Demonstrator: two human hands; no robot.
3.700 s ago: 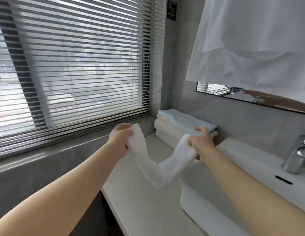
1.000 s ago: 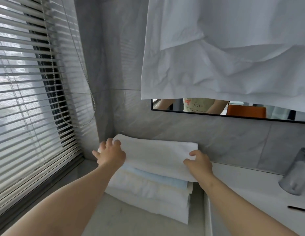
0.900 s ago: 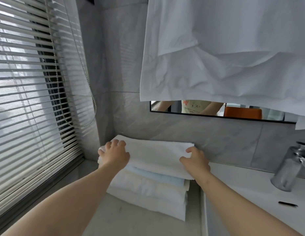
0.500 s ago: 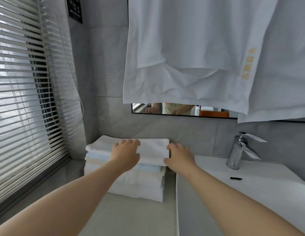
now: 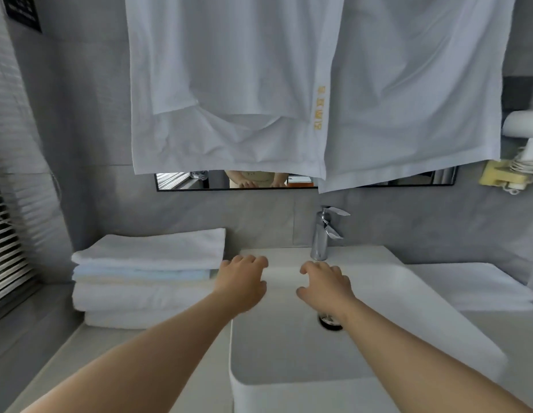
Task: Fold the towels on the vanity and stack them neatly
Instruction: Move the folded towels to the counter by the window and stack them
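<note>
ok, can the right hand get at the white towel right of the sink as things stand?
Probably yes: the right hand hovers empty over the sink, and nothing stands between it and the towel.

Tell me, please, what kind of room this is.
Most likely a bathroom, perhaps a hotel one: a white sink with a chrome faucet, a mirror above it, and a stack of folded towels on the vanity beside the sink.

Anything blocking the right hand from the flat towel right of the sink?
Nothing visible. The right hand hovers over the sink; only bare sink rim lies between it and the flat towel. The faucet stands behind that path.
</note>
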